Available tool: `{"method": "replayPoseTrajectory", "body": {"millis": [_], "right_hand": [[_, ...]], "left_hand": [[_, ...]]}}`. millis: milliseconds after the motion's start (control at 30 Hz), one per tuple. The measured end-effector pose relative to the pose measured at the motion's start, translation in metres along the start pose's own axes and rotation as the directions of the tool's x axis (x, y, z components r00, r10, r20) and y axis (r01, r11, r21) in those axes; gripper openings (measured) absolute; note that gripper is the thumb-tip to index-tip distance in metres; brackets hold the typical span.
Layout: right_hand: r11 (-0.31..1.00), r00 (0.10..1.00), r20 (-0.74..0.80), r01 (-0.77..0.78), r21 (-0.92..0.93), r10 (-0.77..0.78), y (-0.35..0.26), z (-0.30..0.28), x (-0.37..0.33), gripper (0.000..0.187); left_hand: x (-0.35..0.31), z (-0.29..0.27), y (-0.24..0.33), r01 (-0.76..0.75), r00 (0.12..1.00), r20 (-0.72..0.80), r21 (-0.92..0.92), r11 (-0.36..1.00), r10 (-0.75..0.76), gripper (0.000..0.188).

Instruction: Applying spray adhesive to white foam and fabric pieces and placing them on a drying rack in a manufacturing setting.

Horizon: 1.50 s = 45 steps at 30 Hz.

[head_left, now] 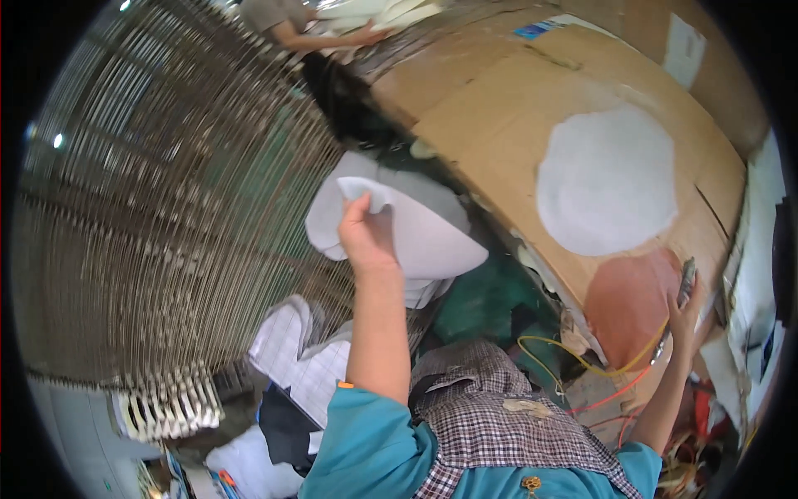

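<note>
My left hand [363, 237] pinches the edge of a thin white sheet [436, 237] between thumb and fingers, and the sheet curls up around the fingertips. More pale sheets [324, 224] lie beneath it, beside the table's left edge. On the right, my right hand [685, 312] is closed around a small grey hand tool [687, 281] with a hose fitting at its lower end. What kind of tool it is I cannot tell. The tool is over a reddish-brown patch [628, 299] on the table. Just beyond that patch a rounded white sheet [607, 179] lies flat.
A brown board-topped table [490, 108] slants across the right. Yellow hose [573, 359] and orange hose [611, 399] hang near my apron. Left stands a large rack of thin wires [166, 191]. Checked white pieces [291, 345] lie below it. Another person's arm [332, 39] is at the top.
</note>
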State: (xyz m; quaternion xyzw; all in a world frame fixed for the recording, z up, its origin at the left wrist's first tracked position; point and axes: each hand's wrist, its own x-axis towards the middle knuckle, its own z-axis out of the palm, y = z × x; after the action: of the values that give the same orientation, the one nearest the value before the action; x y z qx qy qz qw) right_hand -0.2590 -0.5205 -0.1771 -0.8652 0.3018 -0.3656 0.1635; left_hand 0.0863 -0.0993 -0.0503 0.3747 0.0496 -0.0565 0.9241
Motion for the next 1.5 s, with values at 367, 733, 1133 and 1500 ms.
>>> {"method": "replayPoseTrajectory", "body": {"millis": [367,733,1133,1500], "right_hand": [[-0.398,0.119,0.992,-0.912,0.096,-0.033,-0.265,0.293,-0.132,0.047],[0.197,0.319,0.947,-0.928,0.318,-0.027,-0.499,0.437,-0.157,0.067],[0.548,-0.55,0.662,-0.8,-0.244,-0.509,-0.652,0.419,-0.406,0.066],[0.973,0.703,0.705,-0.09,0.213,-0.09,-0.292,0.342,-0.101,0.025]], "left_hand": [[-0.055,-0.114,0.12,0.155,0.961,-0.174,-0.312,0.937,-0.216,0.031],[0.013,-0.485,0.251,0.073,0.91,-0.414,0.074,0.995,-0.036,0.049],[-0.199,-0.713,0.413,0.156,0.053,-0.875,0.483,0.862,0.481,0.054],[0.005,-0.534,0.066,0.469,0.621,-0.773,0.235,0.851,-0.129,0.047]]}}
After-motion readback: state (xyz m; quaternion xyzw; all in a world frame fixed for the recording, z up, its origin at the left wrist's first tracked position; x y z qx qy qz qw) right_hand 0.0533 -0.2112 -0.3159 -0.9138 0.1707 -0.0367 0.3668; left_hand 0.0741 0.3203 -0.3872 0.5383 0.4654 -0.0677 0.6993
